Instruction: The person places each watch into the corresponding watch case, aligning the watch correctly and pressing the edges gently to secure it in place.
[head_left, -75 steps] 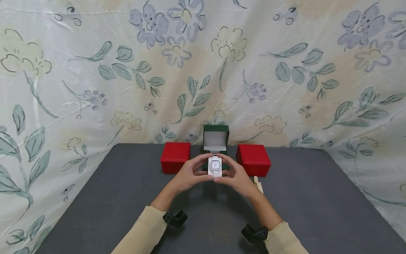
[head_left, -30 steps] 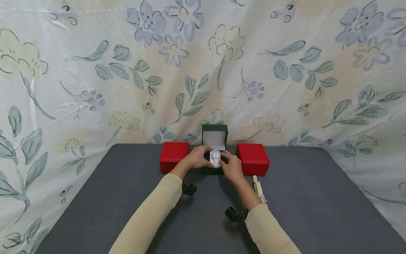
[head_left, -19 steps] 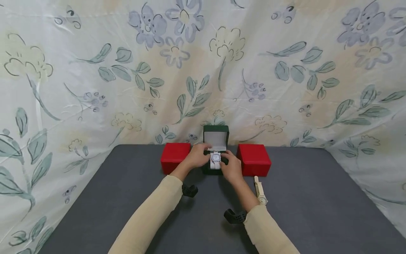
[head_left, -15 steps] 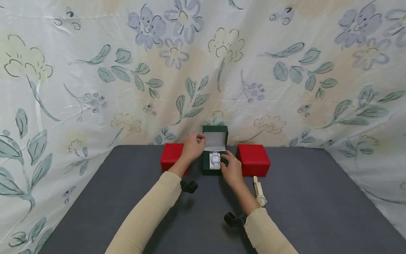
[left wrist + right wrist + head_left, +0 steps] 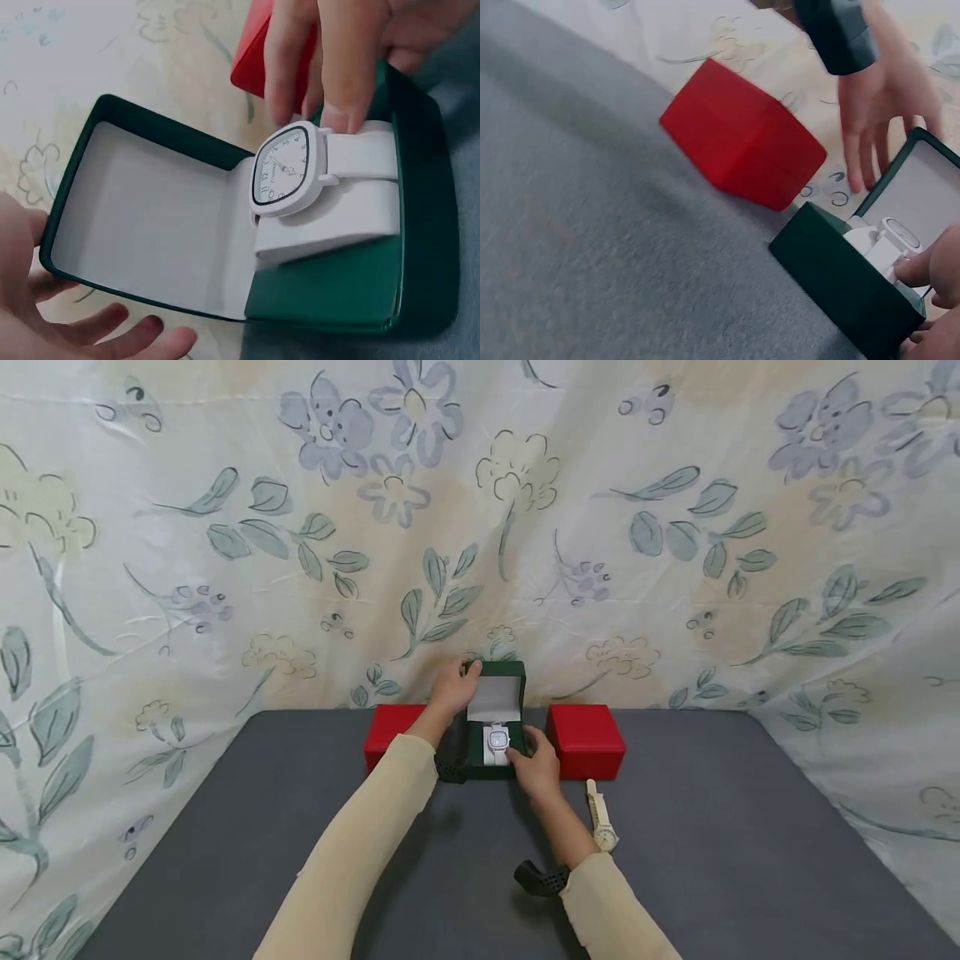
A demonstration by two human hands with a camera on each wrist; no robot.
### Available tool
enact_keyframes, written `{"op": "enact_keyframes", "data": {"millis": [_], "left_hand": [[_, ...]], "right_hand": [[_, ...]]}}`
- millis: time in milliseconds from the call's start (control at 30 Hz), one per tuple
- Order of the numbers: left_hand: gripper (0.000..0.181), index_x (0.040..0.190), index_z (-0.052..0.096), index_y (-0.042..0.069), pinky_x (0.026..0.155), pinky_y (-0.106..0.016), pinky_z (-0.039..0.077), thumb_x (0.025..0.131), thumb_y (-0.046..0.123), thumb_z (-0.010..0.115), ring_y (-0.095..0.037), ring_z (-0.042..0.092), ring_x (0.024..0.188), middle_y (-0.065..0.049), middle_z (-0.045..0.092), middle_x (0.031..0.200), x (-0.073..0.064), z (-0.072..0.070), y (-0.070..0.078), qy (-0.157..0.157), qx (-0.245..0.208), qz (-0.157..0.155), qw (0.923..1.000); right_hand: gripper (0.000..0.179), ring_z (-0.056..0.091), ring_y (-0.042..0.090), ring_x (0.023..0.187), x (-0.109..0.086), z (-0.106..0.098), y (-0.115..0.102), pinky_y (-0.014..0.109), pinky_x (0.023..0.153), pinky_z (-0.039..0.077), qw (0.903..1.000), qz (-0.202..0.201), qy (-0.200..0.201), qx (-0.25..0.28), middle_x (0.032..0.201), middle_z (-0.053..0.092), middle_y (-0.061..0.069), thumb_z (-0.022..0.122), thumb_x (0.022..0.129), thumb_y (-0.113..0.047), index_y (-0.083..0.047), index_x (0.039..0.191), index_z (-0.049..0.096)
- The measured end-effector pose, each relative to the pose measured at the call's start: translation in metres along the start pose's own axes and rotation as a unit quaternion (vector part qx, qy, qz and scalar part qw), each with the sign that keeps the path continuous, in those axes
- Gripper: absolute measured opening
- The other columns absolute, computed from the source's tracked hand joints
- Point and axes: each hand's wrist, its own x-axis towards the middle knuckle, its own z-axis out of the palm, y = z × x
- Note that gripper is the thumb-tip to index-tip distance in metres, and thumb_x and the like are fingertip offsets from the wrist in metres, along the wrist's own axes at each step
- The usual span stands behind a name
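A green watch box (image 5: pixel 504 667) stands with its lid raised. Inside it, a white wristwatch (image 5: pixel 289 169) lies wrapped on a white cushion (image 5: pixel 337 219). My left hand (image 5: pixel 455 689) is at the lid's upper left corner, thumb by the edge; in the left wrist view its fingers are spread loosely beside the pale-lined lid (image 5: pixel 157 217). At the box's right side, my right hand (image 5: pixel 538 768) has its thumb inside on the watch strap (image 5: pixel 367 156) and its other fingers outside the wall, gripping the box. The right wrist view shows only part of this hand.
One red box (image 5: pixel 392 722) stands left of the green box, partly behind my left arm, and another red box (image 5: pixel 588 743) on its right. A cream wristwatch (image 5: pixel 602 818) lies by my right forearm on the grey table (image 5: pixel 712 860). Floral cloth (image 5: pixel 337 568) hangs behind.
Both hands have lowered the watch on its cushion into the green box. My left hand has then released it and risen to the lid. My right hand has stayed at the box's right side.
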Motion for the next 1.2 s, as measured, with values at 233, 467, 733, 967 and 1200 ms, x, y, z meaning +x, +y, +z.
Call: {"op": "enact_keyframes", "data": {"millis": [233, 467, 733, 967, 1200], "left_hand": [[0.057, 0.149, 0.03, 0.023, 0.088, -0.055, 0.053, 0.1, 0.051, 0.04, -0.034, 0.045, 0.129, -0.01, 0.035, 0.153, -0.007, -0.003, -0.005, -0.044, -0.06, -0.035, 0.9966], [0.052, 0.146, 0.031, 0.025, 0.101, -0.057, 0.044, 0.101, 0.05, 0.039, -0.032, 0.042, 0.13, -0.01, 0.038, 0.149, -0.028, 0.006, -0.014, -0.06, -0.081, -0.011, 0.9948], [0.048, 0.145, 0.033, 0.026, 0.111, -0.055, 0.035, 0.101, 0.047, 0.04, -0.03, 0.033, 0.142, -0.008, 0.033, 0.155, -0.043, 0.015, -0.028, -0.06, -0.078, 0.022, 0.9949], [0.048, 0.145, 0.031, 0.03, 0.111, -0.059, 0.032, 0.101, 0.046, 0.041, -0.031, 0.033, 0.142, -0.007, 0.031, 0.157, -0.059, 0.014, -0.039, -0.07, -0.077, 0.027, 0.9942], [0.037, 0.135, 0.046, 0.021, 0.115, -0.059, 0.025, 0.102, 0.038, 0.042, -0.028, 0.023, 0.148, 0.001, 0.022, 0.161, -0.083, 0.021, -0.053, -0.072, -0.087, 0.028, 0.9932]], "right_hand": [[0.057, 0.048, 0.036, 0.133, 0.003, 0.003, -0.009, 0.047, 0.107, 0.043, 0.9985, 0.032, 0.003, 0.045, 0.144, 0.047, 0.022, 0.065, 0.088, -0.005, -0.004, 0.14, 0.043], [0.06, 0.045, 0.034, 0.136, 0.001, -0.004, -0.013, 0.049, 0.109, 0.04, 0.9996, 0.028, -0.002, 0.009, 0.148, 0.045, 0.019, 0.06, 0.09, -0.005, -0.006, 0.146, 0.038], [0.065, 0.026, 0.027, 0.147, -0.004, -0.008, -0.022, 0.052, 0.116, 0.029, 0.997, 0.02, -0.014, 0.073, 0.161, 0.023, 0.005, 0.041, 0.095, -0.018, -0.028, 0.155, 0.018], [0.059, 0.019, 0.026, 0.149, -0.01, -0.012, -0.024, 0.056, 0.119, 0.019, 0.9928, 0.022, -0.038, 0.111, 0.162, 0.021, 0.002, 0.037, 0.101, -0.048, -0.026, 0.154, 0.024], [0.066, 0.029, 0.031, 0.144, -0.016, -0.006, -0.017, 0.055, 0.117, 0.024, 0.9941, 0.051, -0.05, 0.081, 0.158, 0.03, 0.011, 0.039, 0.1, -0.051, -0.011, 0.152, 0.03]]}}
